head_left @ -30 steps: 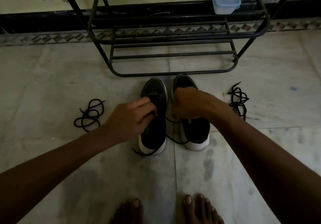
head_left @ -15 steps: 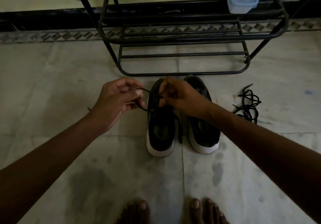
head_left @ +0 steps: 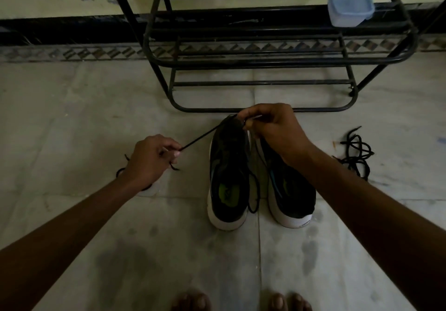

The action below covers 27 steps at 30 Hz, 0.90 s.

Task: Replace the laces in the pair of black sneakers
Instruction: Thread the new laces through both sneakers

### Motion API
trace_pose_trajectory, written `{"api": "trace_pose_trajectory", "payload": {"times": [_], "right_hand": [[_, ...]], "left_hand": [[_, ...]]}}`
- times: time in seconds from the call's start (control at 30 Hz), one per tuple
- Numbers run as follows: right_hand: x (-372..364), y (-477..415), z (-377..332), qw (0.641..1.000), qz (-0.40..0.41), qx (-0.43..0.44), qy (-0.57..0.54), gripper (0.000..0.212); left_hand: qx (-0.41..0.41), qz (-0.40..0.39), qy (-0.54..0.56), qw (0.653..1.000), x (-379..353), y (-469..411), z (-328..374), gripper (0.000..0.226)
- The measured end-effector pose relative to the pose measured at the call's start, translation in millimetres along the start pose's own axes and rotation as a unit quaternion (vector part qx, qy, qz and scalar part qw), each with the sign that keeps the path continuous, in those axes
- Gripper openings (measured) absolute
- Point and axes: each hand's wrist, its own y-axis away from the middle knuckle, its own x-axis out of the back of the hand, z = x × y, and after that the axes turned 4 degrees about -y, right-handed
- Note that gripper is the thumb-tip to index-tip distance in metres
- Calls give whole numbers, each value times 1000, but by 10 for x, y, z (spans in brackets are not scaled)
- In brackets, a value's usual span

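Fingers of left hand (head_left: 149, 158) pinch thin black lace (head_left: 205, 133) — taut from left sneaker (head_left: 228, 166); right hand (head_left: 272, 127) pinches other end.

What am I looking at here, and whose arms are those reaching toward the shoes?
No machine here: a person wears a camera on the head, looking down, so the arms are their own. On the tiled floor stand two black sneakers, the left sneaker and the right sneaker, before a black metal rack holding a blue plastic box. The left hand pinches one end of a black lace, pulled taut; the right hand holds it at the left sneaker's toe end. A loose lace bundle lies to the right; another is partly hidden behind the left hand.
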Motion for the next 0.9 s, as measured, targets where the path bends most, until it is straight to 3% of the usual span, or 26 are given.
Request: {"api": "trace_pose_trajectory", "payload": {"times": [0.2,0.27,0.37,0.5,0.67,0.9], "right_hand": [[-77,-19,7,998,0,-14,-62,29],[-80,-25,-6,998,-8,-12,-57,29],[-79,-17,-20,999,-30,-8,21,30],[-101,32,25,990,-25,-16,140,24],[-97,127,91,976,-77,-41,201,26],[-106,216,39,950,-183,-13,252,45]], "left_hand": [[-3,-9,-77,997,0,-7,-33,5],[-11,8,-84,996,7,-24,-11,13],[28,2,44,999,-27,-80,44,14],[64,-23,202,977,-124,-169,233,11],[33,-57,229,971,-270,-218,432,20],[-15,-50,199,979,-347,-218,493,13]]}}
